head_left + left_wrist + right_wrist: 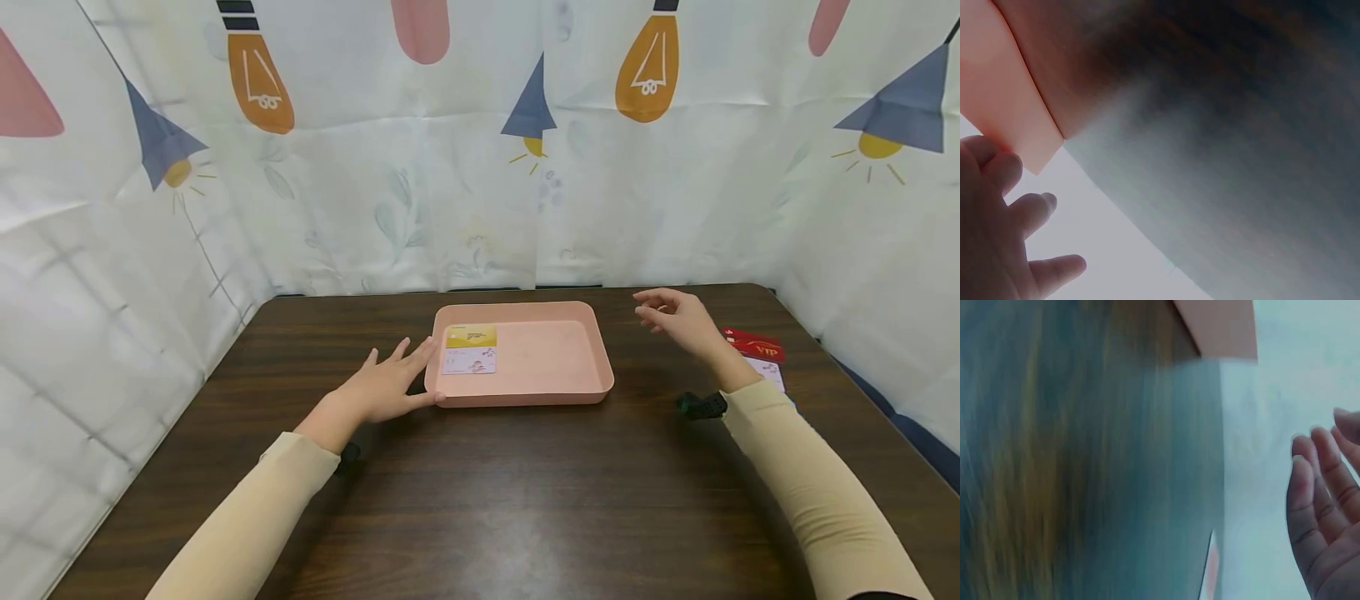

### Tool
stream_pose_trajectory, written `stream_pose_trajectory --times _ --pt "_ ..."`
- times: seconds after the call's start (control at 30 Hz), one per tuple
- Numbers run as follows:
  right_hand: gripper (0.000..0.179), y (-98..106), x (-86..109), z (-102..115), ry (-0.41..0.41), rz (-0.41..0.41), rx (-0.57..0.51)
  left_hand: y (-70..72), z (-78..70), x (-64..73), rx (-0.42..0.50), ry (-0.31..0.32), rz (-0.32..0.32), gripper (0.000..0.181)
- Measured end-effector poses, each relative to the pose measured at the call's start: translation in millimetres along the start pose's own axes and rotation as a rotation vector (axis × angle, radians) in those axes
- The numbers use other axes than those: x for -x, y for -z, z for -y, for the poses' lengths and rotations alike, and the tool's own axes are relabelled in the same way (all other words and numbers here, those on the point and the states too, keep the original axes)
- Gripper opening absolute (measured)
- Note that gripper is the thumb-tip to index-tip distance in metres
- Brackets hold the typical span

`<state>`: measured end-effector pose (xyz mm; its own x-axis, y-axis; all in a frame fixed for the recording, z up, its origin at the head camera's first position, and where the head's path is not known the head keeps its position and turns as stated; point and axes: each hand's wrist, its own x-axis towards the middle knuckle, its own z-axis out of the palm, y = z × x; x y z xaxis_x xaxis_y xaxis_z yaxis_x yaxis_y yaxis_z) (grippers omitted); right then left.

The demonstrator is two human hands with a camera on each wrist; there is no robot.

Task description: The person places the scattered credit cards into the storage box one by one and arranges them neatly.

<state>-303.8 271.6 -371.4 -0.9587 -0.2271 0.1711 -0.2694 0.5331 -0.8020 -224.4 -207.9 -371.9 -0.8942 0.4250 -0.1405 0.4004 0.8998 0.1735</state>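
A shallow pink tray [555, 398] stands on the dark wooden table. Inside it, at the left end, lie a yellow card [471, 336] and, just below that, a white patterned card [469, 361]. My left hand [386, 389] rests against the tray's left side with its fingers spread. To the right of the tray, my right hand [678, 321] hovers apart from it, fingers loosely bent and nothing in them. Behind the right wrist lie a red card marked VIP [761, 345] and a white card [770, 371], both partly hidden by the arm.
Dark wooden tabletop [525, 492] stretches in front of the tray. A white curtain [480, 208] printed with lamps and bulbs hangs behind the table and along both sides. Dark straps show beneath both wrists.
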Motion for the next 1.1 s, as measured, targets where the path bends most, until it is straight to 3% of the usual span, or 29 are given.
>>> stream_pose_trajectory --times 0.4,0.73,1.1 --pt "0.053 47 7.9 -27 -0.14 0.007 0.183 -2.3 -0.2 -4.5 -0.002 -0.01 0.009 0.096" --pt "0.054 66 3.7 -46 -0.279 0.017 0.301 -3.9 0.2 -3.7 0.014 0.003 0.007 0.097" --pt "0.064 74 -5.7 -66 -0.423 0.083 0.273 -1.8 1.4 -1.1 0.017 0.017 0.01 0.097"
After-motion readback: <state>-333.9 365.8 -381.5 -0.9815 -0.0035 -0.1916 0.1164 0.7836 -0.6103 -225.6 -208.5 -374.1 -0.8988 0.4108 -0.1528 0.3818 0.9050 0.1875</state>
